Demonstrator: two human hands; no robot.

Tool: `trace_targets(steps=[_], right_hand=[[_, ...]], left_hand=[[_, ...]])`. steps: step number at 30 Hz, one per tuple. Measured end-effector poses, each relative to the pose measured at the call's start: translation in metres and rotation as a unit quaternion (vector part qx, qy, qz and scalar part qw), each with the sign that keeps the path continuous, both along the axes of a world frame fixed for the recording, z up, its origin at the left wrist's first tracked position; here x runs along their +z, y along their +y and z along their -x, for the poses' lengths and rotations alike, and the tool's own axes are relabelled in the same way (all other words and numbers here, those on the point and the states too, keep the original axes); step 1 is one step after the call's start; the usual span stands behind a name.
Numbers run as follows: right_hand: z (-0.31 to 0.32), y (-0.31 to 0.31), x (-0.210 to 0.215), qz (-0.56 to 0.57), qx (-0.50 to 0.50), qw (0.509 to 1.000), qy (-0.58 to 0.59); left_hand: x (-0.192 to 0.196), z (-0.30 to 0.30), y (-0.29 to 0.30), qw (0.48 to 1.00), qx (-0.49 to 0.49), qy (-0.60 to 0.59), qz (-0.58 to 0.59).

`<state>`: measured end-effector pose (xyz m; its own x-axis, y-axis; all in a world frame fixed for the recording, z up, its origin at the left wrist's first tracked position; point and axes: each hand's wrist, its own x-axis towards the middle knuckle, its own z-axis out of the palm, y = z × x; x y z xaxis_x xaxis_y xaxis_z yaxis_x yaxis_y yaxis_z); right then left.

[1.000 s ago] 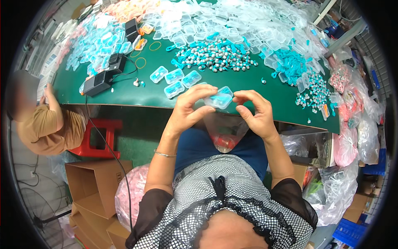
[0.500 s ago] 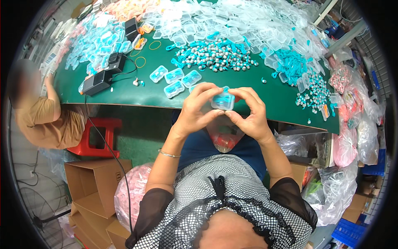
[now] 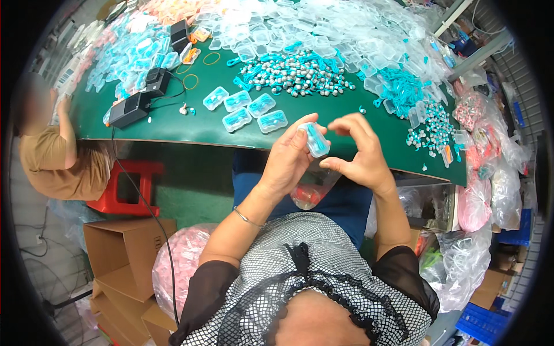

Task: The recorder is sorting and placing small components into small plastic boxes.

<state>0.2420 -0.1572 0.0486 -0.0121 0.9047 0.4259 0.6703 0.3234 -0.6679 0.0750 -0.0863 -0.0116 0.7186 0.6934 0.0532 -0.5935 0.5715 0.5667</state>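
Observation:
My left hand [image 3: 287, 160] grips a small clear plastic case [image 3: 315, 140] at the table's near edge, thumb on top. Something teal and cord-like is coiled inside the closed case. To its right, my right hand [image 3: 365, 154] is apart from the case, its fingers spread and curved with nothing in them. Just beyond my left hand, several similar filled cases lie in a loose cluster, the nearest case [image 3: 272, 121] close to my fingers. Farther back is a pile of teal cords with grey-white tips [image 3: 297, 74].
Empty clear cases [image 3: 323, 26] are heaped along the back of the green table [image 3: 190, 128]. Black boxes with a cable [image 3: 130, 109] stand at the left. Teal cords [image 3: 399, 91] lie right. A person [image 3: 49, 150] sits far left beside a red stool [image 3: 130, 187].
My right hand has let go of the case and moved slightly right. The left hand now holds it alone, tilted. Another filled case, partly hidden before, shows fully on the table.

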Motion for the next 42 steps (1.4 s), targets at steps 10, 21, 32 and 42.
trace_targets(steps=[10, 21, 32, 42], right_hand=[[-0.021, 0.019, 0.020, 0.055, 0.124, 0.979, -0.151], [-0.024, 0.006, 0.012, 0.068, 0.121, 0.980, -0.144], [-0.020, 0.003, 0.013, 0.124, 0.139, 0.981, -0.063], [-0.022, 0.009, 0.017, 0.148, 0.165, 0.975, -0.026]], left_hand=[[0.000, -0.015, -0.004, 0.995, -0.089, 0.026, -0.021], [0.006, -0.007, -0.007, 0.984, -0.162, 0.072, -0.021], [-0.003, -0.005, -0.004, 0.978, -0.199, 0.056, -0.019], [-0.012, -0.002, 0.000, 0.975, -0.215, -0.011, 0.051]])
